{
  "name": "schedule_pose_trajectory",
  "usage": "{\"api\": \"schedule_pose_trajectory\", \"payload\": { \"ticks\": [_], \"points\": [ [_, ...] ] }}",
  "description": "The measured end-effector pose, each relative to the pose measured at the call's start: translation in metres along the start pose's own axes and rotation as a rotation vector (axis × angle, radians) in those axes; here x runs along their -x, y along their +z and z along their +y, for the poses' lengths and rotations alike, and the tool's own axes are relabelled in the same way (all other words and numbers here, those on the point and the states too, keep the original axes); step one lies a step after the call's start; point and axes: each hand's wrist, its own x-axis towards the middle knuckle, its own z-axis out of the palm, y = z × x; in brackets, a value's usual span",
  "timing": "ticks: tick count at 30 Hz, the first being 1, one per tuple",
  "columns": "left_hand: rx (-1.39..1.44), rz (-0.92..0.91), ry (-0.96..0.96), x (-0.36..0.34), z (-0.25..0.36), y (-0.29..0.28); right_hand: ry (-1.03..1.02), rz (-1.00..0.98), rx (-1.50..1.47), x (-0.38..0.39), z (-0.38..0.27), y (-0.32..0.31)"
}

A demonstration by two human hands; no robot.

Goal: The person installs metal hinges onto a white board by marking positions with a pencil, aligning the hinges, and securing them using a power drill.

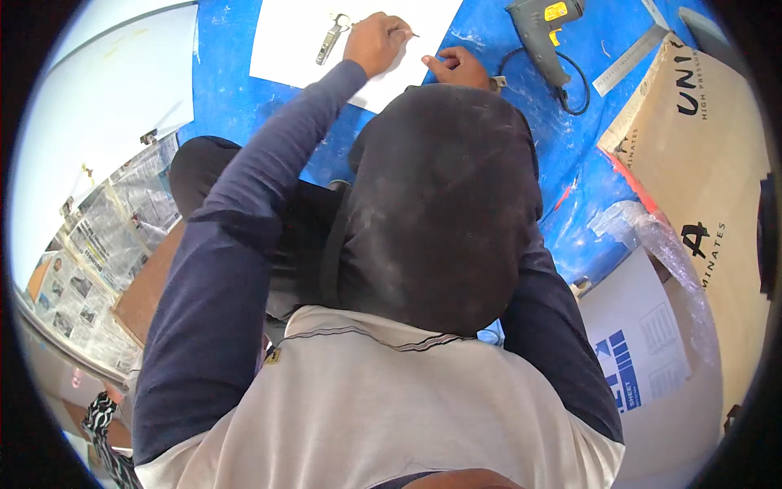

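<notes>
Over a white board [285, 49], my left hand [379, 42] is closed in a pinch on a thin dark-tipped piece [416, 35], too small to name. Left of this hand, a metal cabinet hinge [330, 42] lies on the board. My right hand [456, 65] is at the board's right edge, thumb and forefinger a little apart, with nothing visible between them. Its other fingers are partly hidden. A small metallic item [500, 81] shows at my right wrist; I cannot tell what it is. My raised knee [444, 196] in dark trousers hides most of the right forearm.
A grey power drill [542, 41] with a black cord lies on the blue surface [224, 90], right of my hands. Beyond it is a steel ruler [631, 59]. Brown wrapped panels [692, 163] stand at right, a white panel [114, 98] with hinges at left.
</notes>
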Motion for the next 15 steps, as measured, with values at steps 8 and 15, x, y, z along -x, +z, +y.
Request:
{"api": "schedule_pose_trajectory", "payload": {
  "ticks": [8,15],
  "points": [
    [-0.333,-0.160,-0.030,0.014,0.034,0.004,-0.028,0.009,0.011,0.002,-0.003,-0.003],
    [-0.038,-0.081,-0.326,0.016,0.031,0.022,-0.074,-0.029,0.068,-0.004,0.009,0.005]
  ]
}}
